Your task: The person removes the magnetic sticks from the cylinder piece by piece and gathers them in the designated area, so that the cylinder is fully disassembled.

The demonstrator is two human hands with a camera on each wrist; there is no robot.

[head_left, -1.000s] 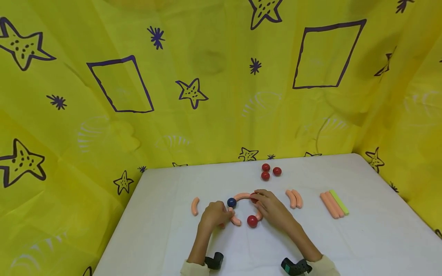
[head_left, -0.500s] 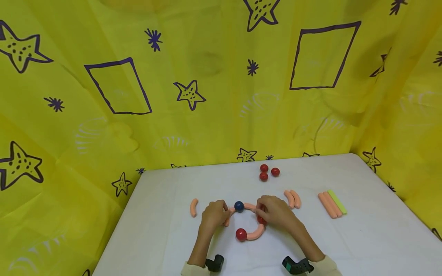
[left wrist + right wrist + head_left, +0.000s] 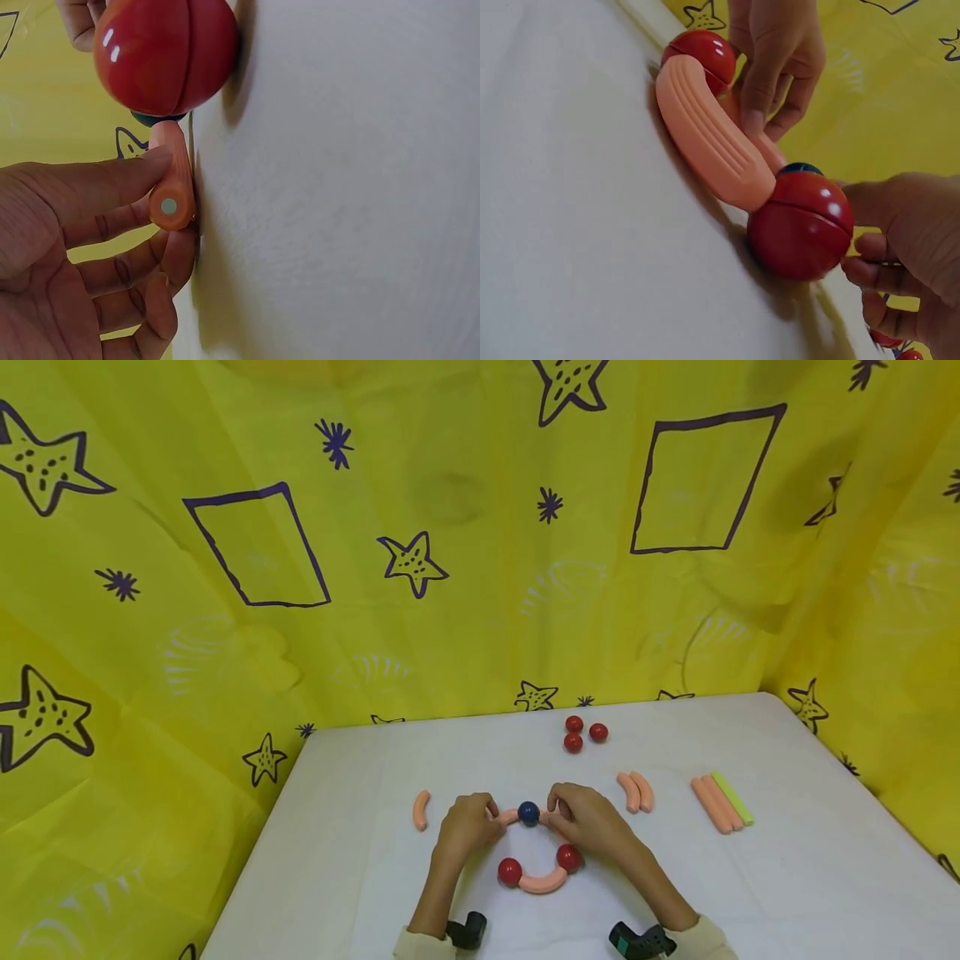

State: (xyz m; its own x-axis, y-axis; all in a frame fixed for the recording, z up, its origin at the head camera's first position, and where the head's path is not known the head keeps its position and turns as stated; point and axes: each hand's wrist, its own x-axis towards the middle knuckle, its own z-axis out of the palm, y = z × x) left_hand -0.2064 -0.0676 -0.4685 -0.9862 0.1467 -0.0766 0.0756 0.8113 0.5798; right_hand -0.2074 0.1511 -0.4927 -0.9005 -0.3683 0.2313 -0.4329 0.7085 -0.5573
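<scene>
A chain of magnetic toy pieces lies mid-table. Its blue ball (image 3: 528, 813) sits at the far side, with a short curved orange rod (image 3: 508, 817) to its left. My left hand (image 3: 467, 828) pinches that rod between thumb and fingers; its free end shows a silver disc in the left wrist view. Right of the blue ball, my right hand (image 3: 588, 818) pinches another orange rod (image 3: 545, 817), mostly hidden by the fingers. Nearer me, a curved orange rod (image 3: 543, 883) joins a left red ball (image 3: 510, 872) to a right red ball (image 3: 568, 857).
On the white table (image 3: 360, 877), a loose curved rod (image 3: 422, 810) lies left of the hands. To the right are two curved rods (image 3: 636, 792) and several straight rods (image 3: 722, 804), one green. Three red balls (image 3: 574, 734) sit at the back. A yellow patterned cloth (image 3: 480, 635) hangs behind.
The chain has turned clockwise: the blue ball has shifted right, and both red balls have come nearer, the left one also leftward. My right fingers have moved from the red ball to the rod beside the blue ball.
</scene>
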